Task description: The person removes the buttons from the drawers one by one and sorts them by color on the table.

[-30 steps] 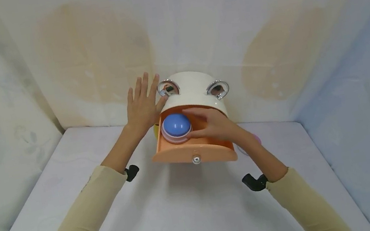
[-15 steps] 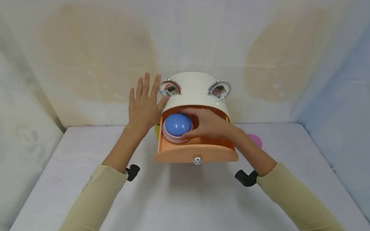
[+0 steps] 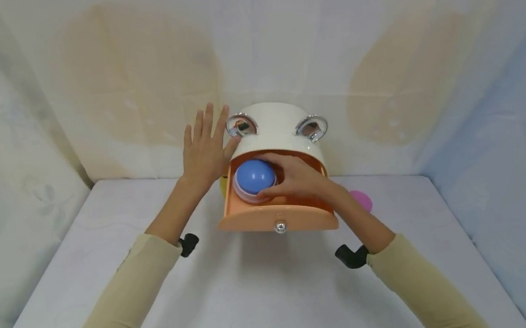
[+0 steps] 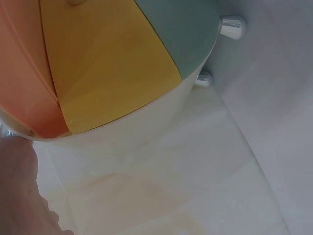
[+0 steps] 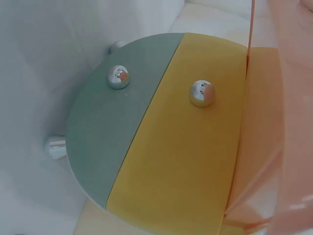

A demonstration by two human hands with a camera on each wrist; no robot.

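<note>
A round cream cabinet (image 3: 277, 121) with two chrome ring handles (image 3: 311, 127) stands against the back wall. Its orange drawer (image 3: 271, 217) is pulled out, chrome knob (image 3: 280, 227) in front. A blue dome (image 3: 254, 175) on a pale pink base sits in the drawer's left part. My right hand (image 3: 291, 177) reaches into the drawer, thumb and fingers curled round the dome. My left hand (image 3: 204, 150) lies flat, fingers spread, against the cabinet's upper left side. The wrist views show lower drawer fronts, yellow (image 4: 107, 63) (image 5: 186, 147) and green (image 4: 181, 24) (image 5: 117, 122), with chrome knobs (image 5: 201, 93).
A pink disc (image 3: 361, 200) lies on the white table (image 3: 264, 301) just right of the cabinet. A bit of yellow (image 3: 222, 186) shows behind my left wrist. Cloth walls close in the table at the back and on both sides.
My right hand has slid slightly deeper into the drawer with the blue dome, and its forearm has shifted left, uncovering the pink disc. The left hand has stayed in place.
</note>
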